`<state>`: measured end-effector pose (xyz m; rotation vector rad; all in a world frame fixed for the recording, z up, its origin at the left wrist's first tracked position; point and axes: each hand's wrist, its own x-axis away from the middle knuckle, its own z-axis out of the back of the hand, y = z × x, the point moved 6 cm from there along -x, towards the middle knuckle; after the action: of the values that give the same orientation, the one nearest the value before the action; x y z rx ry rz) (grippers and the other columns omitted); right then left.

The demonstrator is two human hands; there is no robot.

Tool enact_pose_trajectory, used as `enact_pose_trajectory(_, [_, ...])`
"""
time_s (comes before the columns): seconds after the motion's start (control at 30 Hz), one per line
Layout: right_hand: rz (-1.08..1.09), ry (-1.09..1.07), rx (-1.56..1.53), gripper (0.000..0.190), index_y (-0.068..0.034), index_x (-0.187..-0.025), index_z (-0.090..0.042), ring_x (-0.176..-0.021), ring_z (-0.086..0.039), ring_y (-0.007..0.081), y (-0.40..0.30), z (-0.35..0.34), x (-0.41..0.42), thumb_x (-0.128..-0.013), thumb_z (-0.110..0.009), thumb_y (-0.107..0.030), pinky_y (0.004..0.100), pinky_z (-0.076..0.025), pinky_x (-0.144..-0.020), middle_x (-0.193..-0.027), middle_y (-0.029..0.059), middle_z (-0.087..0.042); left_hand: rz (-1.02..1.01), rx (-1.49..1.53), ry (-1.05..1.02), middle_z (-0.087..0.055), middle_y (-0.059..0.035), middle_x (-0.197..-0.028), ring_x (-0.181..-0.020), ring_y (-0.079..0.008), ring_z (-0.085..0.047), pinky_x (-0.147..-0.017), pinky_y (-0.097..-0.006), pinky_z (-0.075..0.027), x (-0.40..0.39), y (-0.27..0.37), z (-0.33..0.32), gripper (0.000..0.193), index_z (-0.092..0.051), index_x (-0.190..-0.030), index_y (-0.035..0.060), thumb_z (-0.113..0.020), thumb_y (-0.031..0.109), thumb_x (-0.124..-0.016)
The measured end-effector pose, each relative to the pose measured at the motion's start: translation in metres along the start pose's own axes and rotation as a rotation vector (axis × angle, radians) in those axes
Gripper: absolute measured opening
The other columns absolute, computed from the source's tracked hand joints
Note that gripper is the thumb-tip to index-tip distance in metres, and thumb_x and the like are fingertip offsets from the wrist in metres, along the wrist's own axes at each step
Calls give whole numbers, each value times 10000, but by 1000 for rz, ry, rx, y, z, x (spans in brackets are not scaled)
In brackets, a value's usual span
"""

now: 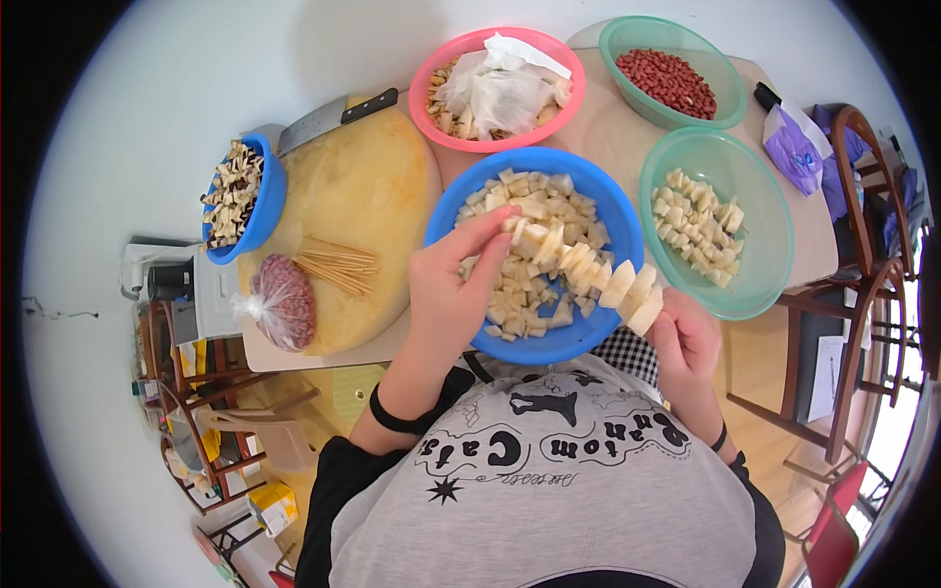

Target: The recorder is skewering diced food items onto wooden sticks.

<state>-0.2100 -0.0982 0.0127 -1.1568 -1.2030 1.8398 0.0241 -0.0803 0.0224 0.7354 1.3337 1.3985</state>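
Over a blue plastic basin (441, 213) of pale diced pieces (540, 213), a skewer threaded with pale cut pieces (581, 268) slants down to the right. My left hand (456, 275) pinches its upper left end between thumb and fingers. At the lower right end, my right hand (687, 338) grips the skewer near the last, larger pieces. The stick itself is mostly hidden by the pieces. To the right, a green plastic basin (764, 264) holds several finished-looking skewers of the same pale pieces (698, 228).
A round cutting board (353, 184) on the left bears a cleaver (316, 125), bare bamboo skewers (342, 264) and a knotted bag of reddish beans or nuts (283, 301). Beyond stand a blue bowl (272, 202), a pink basin (419, 99) and a green basin of red nuts (665, 82). Wooden chairs (856, 323) flank the table.
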Motion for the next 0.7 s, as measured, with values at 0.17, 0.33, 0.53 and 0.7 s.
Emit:
enact_pose_trajectory(0.17, [17,-24,25,106,22,-774,-562,-625,-548,176,-4,-4,0,-838,-480,45,265,-423,-571,-714,85,-583,-57,-109,38,-669,-100,-944,-796,-109,-605,-756,-245,-490,4,8,-1,240,-603,-1083,-23,-517,5,-860])
enact_pose_trajectory(0.33, [-35,-20,17,103,31,-807,-572,-650,-550,193,-7,-1,-1,-840,-475,46,275,-429,-603,-730,89,-582,-70,-37,17,-652,-89,-1003,-790,-90,-576,-718,-244,-490,4,6,-7,250,-593,-1110,-13,-481,14,-888])
enact_pose_trajectory(0.53, [-159,-106,-133,138,23,-840,-575,-669,-534,175,6,-2,-1,-884,-449,-13,271,-418,-619,-750,83,-570,-28,94,-25,-616,-112,-1085,-902,-101,-572,-796,-242,-470,4,9,-6,273,-559,-1153,-36,-460,11,-903])
enact_pose_trajectory(0.7, [-352,-34,-241,161,9,-893,-585,-660,-490,93,25,12,15,-910,-437,-53,231,-394,-593,-747,21,-554,6,143,-11,-602,-152,-1108,-956,-151,-588,-833,-257,-458,-1,4,-10,280,-546,-1162,-49,-476,12,-899])
